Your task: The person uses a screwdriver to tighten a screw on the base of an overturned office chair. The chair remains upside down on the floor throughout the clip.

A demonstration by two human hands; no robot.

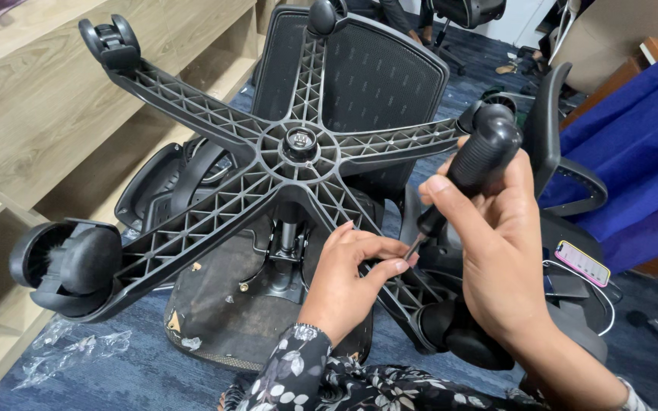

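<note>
An overturned black office chair lies on the floor with its five-armed base (298, 144) facing up. My right hand (500, 251) grips the black handle of a screwdriver (480, 156), its shaft angled down to a base arm near a caster (458, 335). My left hand (348, 270) pinches the screwdriver's tip against that arm. Under the base is the seat underside (222, 304) with its mechanism.
A large caster (66, 266) sticks out at the lower left, another caster (112, 42) at the top left. Wooden shelving (32, 91) runs along the left. An empty plastic bag (78, 350) lies on the blue carpet. A blue cloth (641, 160) covers something at right. The mesh backrest (375, 72) lies behind.
</note>
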